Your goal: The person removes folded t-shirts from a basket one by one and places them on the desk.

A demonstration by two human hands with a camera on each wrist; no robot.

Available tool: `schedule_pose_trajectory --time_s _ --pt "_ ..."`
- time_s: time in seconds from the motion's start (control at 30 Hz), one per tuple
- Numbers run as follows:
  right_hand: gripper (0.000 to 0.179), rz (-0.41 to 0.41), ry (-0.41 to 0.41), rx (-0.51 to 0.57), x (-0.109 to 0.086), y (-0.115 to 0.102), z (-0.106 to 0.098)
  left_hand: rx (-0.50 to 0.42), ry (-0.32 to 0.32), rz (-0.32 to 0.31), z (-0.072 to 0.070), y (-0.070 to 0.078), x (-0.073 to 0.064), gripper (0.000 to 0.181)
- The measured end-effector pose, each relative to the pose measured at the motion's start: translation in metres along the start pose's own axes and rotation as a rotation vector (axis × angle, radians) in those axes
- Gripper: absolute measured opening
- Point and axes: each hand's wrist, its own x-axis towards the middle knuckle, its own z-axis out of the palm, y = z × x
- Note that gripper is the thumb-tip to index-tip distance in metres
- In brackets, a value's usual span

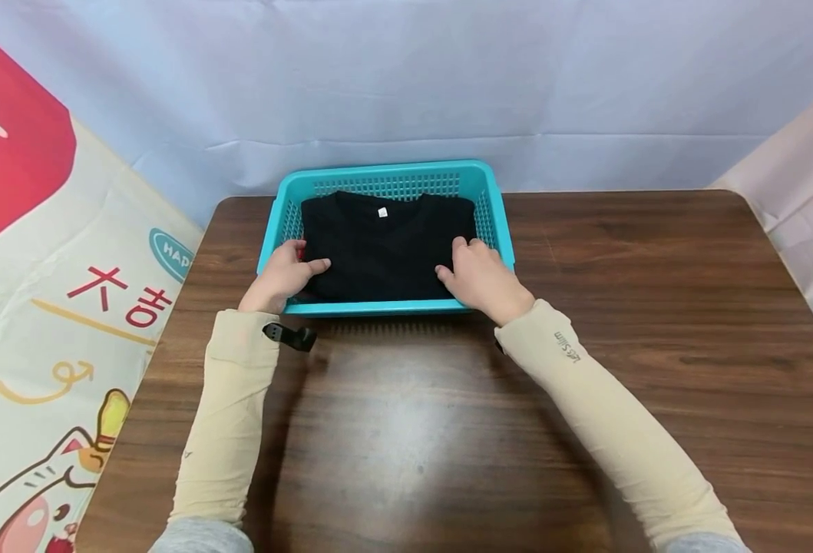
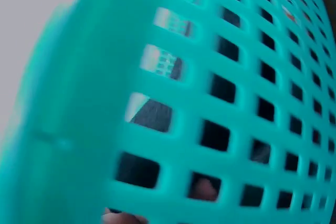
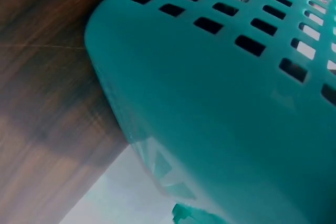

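Note:
A folded black T-shirt [image 1: 385,250] with a white neck label [image 1: 382,212] lies in a teal plastic basket [image 1: 378,309]. My left hand [image 1: 283,270] grips the shirt's left edge, its thumb on top and its fingers down by the basket's side. At the opposite edge, my right hand [image 1: 480,278] holds the cloth between thumb and bent fingers; the fingertips are partly hidden. Through the holes of the basket wall [image 2: 105,51] in the left wrist view, dark cloth and a bit of finger show. The right wrist view is filled by the basket's outer corner [image 3: 210,103].
The basket stands on a brown wooden table [image 1: 655,307], near its back edge. A pale cloth [image 1: 420,84] hangs behind, and a printed sheet [image 1: 102,330] covers the left side. Something red [image 1: 300,253] peeks out beside the shirt in the basket.

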Motion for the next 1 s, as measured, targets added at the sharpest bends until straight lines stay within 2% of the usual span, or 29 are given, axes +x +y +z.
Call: schedule_pose_trajectory --time_s 0.1,0.2,0.3,0.43,0.53,0.6,0.9,1.0 --pt "0.068 0.057 -0.062 0.006 0.003 -0.003 -0.001 -0.145 -0.006 0.001 -0.001 0.000 -0.001 0.073" --pt "0.070 0.078 -0.112 0.023 0.006 -0.003 -0.003 -0.205 0.003 -0.004 -0.001 0.001 -0.002 0.073" --pt "0.072 0.053 -0.133 0.042 0.007 -0.001 -0.005 -0.268 -0.007 -0.018 -0.002 0.003 -0.001 0.073" --pt "0.062 -0.009 -0.127 0.097 0.008 0.003 -0.008 -0.440 -0.061 -0.051 -0.004 0.005 0.001 0.072" --pt "0.050 -0.048 -0.086 0.157 0.008 0.006 -0.008 -0.520 -0.086 -0.072 -0.005 0.006 0.002 0.073" --pt "0.047 -0.067 -0.041 0.201 0.007 0.007 -0.008 -0.536 -0.088 -0.079 -0.005 0.007 0.002 0.073" --pt "0.043 -0.099 0.196 0.388 0.009 0.013 -0.010 -0.521 -0.127 -0.124 -0.005 0.013 0.000 0.086" --pt "0.041 -0.120 0.254 0.434 0.009 0.014 -0.010 -0.540 -0.109 -0.124 -0.005 0.014 -0.001 0.083"
